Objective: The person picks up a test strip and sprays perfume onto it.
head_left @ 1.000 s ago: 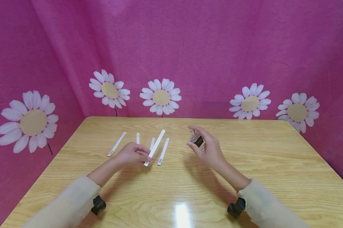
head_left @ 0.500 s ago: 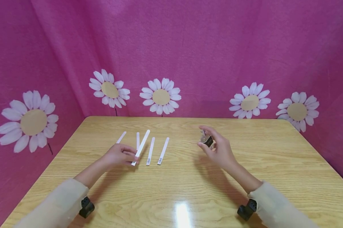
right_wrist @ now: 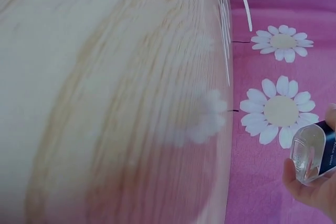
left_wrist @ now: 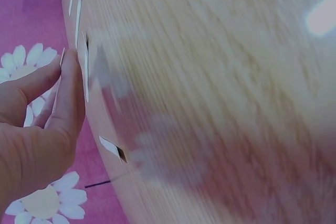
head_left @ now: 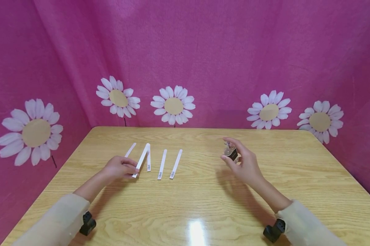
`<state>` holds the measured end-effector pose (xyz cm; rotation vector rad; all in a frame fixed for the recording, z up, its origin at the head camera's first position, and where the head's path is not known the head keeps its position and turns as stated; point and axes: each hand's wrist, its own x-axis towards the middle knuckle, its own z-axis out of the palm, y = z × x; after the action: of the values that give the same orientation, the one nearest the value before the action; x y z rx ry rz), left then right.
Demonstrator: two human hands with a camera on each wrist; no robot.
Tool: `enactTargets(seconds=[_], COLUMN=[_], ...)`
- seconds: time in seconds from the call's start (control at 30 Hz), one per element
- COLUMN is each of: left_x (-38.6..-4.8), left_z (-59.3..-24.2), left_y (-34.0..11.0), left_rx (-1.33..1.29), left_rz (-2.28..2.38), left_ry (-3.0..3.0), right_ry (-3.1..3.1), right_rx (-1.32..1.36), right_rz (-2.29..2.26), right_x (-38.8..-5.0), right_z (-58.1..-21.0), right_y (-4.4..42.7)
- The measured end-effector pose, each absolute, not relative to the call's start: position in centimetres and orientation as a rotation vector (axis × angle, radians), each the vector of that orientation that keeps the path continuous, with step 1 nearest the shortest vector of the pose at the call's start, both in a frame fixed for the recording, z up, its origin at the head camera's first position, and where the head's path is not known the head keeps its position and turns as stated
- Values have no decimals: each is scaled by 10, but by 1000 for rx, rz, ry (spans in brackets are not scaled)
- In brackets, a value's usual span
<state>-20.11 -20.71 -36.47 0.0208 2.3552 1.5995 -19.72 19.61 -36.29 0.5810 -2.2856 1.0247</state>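
My left hand (head_left: 120,167) pinches a white perfume test strip (head_left: 141,160) near its lower, printed end. The strip is held above the table and tilts up and away; its far end overlaps another strip (head_left: 149,162) in the head view. In the left wrist view the held strip (left_wrist: 63,56) shows only as a thin edge at the fingertips. My right hand (head_left: 247,164) grips a small clear perfume bottle (head_left: 232,153) with a dark label, forefinger over the spray top and thumb at the base. The right wrist view shows the bottle's glass underside (right_wrist: 302,158).
Several strips lie apart on the wooden table (head_left: 185,205): one (head_left: 130,149) at the far left is partly hidden by my left hand, and two, a middle strip (head_left: 162,164) and a right strip (head_left: 176,164), lie further right. A pink daisy-print curtain (head_left: 215,68) stands behind.
My left hand has moved left with its strip, uncovering the middle strips and partly covering the leftmost one. My right hand has moved right, still holding the perfume bottle.
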Motion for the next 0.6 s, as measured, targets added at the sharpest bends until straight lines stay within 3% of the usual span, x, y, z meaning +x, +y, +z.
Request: enactTargets(seconds=[0.6], left_x=[-207], left_z=[-368], left_y=[-218], left_rx=[-237], left_rz=[1538], left_ry=[2410], right_ry=[-2298], right_rx=[539], right_rz=[1018], right_x=[-195], right_z=[-367], right_y=[203])
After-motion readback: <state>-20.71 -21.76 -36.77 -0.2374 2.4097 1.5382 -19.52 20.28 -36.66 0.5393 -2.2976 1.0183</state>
